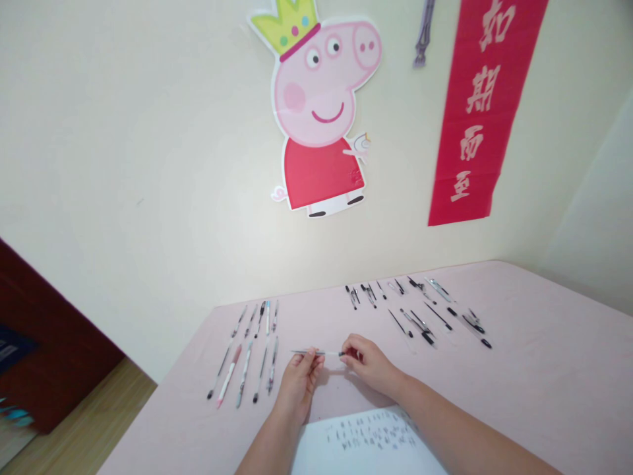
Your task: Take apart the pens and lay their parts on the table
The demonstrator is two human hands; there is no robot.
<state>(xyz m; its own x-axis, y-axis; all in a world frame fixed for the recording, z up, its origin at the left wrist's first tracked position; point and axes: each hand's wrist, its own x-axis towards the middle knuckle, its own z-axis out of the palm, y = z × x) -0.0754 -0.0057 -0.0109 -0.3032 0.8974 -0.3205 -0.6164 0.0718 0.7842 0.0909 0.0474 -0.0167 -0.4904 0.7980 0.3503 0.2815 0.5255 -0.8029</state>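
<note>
A slim pen (330, 353) with a clear barrel and a dark end is held level above the pink tabletop (198, 356). My left hand (302, 376) pinches it near its left part, and the thin tip pokes out past the fingers. At the dark right end, the fingers of my right hand (363, 359) are closed on it. Just below both hands lies a white sheet of paper (366, 455) with rows of dark handwritten marks. To the left of my left hand, several pens (246, 373) lie side by side in two rows.
Loose pens, caps and other pen parts (420, 323) are spread over the back right of the table. Behind it rises a pale wall with a cartoon pig cutout (321, 125) and a red banner (475, 119). A dark red-brown panel (44, 336) stands at far left.
</note>
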